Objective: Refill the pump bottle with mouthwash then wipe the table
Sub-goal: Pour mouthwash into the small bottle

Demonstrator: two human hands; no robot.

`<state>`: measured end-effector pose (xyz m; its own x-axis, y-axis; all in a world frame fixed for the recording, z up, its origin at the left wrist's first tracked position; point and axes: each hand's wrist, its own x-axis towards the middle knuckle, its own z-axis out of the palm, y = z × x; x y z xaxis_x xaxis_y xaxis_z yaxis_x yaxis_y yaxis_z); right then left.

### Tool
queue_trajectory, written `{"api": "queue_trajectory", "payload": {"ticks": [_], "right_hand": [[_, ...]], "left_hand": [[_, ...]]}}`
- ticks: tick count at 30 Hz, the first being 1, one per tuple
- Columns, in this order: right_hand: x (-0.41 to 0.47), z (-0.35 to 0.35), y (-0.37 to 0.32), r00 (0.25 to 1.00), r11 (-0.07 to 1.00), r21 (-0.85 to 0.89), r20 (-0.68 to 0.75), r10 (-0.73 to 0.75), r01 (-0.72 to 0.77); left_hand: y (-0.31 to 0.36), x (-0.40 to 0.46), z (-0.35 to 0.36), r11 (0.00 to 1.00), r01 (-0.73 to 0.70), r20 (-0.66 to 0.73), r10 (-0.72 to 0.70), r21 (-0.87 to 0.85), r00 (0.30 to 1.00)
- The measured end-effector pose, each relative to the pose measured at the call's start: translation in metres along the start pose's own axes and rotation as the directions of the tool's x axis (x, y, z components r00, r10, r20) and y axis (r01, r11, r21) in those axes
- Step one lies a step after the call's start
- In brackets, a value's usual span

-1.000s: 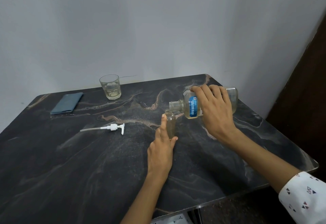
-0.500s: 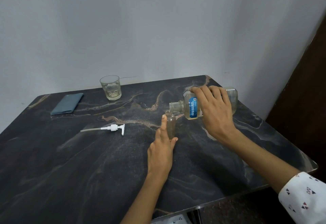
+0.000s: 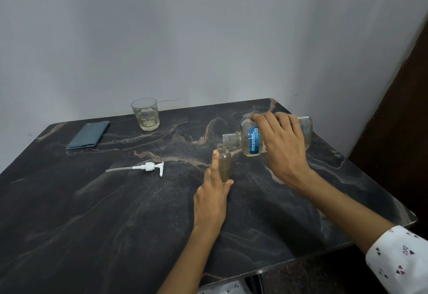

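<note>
Refill step underway, judged mid-pour: the small pump bottle (image 3: pixel 224 165) stands upright on the dark marble bench (image 3: pixel 92 212), cap off, and the left hand (image 3: pixel 212 198) holds it low down, fingers (image 3: pixel 215 161) curled round its body with one lying straight up the side. Right of the pump bottle, the right hand (image 3: pixel 281 145) grips the big mouthwash bottle (image 3: pixel 251 139) tipped nearly level, fingers wrapped over the top, its open neck just above and beside the pump bottle's mouth. A stream can't be made out (too small and clear), and the fill level inside the pump bottle is unclear. The white pump head (image 3: pixel 148 168) with its tube lies flat on the bench left of the pump bottle, well apart, so screwing it back on is not yet done. Farther left and behind the pump bottle sits a folded blue cloth (image 3: pixel 89 135), untouched, so wiping is still to come. A glass (image 3: pixel 145 114) with some pale liquid stands behind and left of the pump bottle near the wall.
</note>
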<state>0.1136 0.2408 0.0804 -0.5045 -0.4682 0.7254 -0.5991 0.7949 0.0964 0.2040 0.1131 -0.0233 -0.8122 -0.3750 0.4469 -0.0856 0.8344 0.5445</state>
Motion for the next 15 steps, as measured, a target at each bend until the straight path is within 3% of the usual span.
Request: {"api": "queue_trajectory", "payload": {"ticks": [15], "right_hand": [[-0.0001,-0.0007,-0.0001,1.0,1.0,-0.01,0.013,0.0,0.001]], "left_hand": [[0.0,-0.0004,-0.0006,1.0,-0.002,0.002,0.002,-0.003,1.0]]}}
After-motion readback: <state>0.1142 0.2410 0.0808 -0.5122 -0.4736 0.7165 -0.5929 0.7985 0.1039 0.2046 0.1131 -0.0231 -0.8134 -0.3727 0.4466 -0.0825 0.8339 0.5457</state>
